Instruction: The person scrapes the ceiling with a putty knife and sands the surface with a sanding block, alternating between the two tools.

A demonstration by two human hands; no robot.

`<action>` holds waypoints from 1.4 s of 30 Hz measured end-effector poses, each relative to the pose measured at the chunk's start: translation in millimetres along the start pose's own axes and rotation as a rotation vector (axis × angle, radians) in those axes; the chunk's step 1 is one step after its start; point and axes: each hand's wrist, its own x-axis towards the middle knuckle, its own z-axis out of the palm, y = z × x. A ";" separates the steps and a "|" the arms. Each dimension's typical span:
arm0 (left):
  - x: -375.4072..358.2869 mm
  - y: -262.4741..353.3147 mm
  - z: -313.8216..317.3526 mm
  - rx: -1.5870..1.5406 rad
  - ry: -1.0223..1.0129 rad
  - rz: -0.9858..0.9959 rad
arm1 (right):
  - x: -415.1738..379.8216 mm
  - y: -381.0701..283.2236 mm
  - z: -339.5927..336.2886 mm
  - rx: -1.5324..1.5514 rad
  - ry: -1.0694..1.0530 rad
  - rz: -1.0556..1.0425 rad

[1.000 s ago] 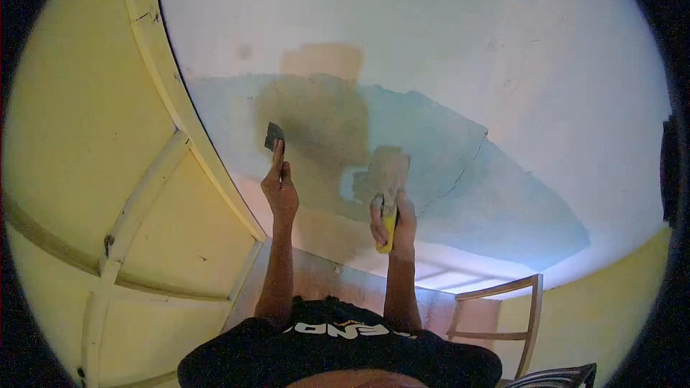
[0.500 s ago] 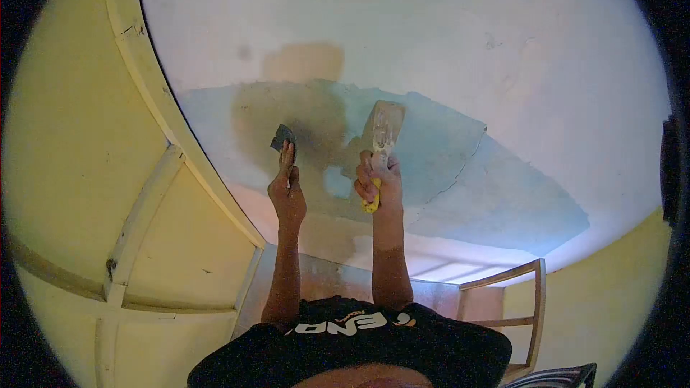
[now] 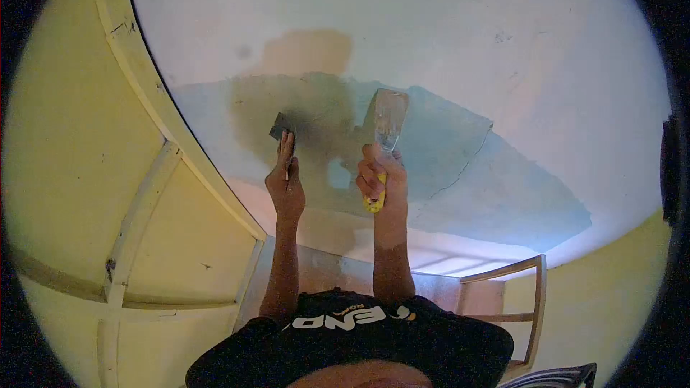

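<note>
My right hand [image 3: 383, 176] is closed round a putty knife [image 3: 390, 116] with a yellow handle. Its wide metal blade points up and away from me, over the bluish-green patch [image 3: 431, 144] on the pale surface. To the left, my left hand [image 3: 286, 183] has its fingers stretched along a small dark flat piece [image 3: 281, 126], too dim to tell what it is. The piece lies at the fingertips, against or close to the patch. Shadows of my arms and head darken the area around my left hand. A thin crack [image 3: 463, 165] runs through the patch on the right.
Yellow panels with wooden battens [image 3: 144, 215] stand on the left, meeting the pale surface along a dark edge. A wooden frame [image 3: 539, 309] is at the lower right, above a dark curved object [image 3: 557, 376]. A yellow wall [image 3: 604, 294] lies beyond it.
Both hands have shifted slightly upward in the view, with the putty knife and the dark piece still held. The putty knife has also moved slightly right.
</note>
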 end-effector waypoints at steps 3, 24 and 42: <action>4.3 -1.1 1.8 0.165 -0.015 0.036 | -1.8 -6.9 20.4 -0.104 0.120 -0.048; 6.8 13.9 13.1 0.177 -0.055 0.012 | 3.8 -19.0 18.1 -0.094 0.151 -0.006; 4.4 17.5 14.6 0.110 -0.053 0.036 | -6.7 -17.7 1.6 0.049 0.123 0.103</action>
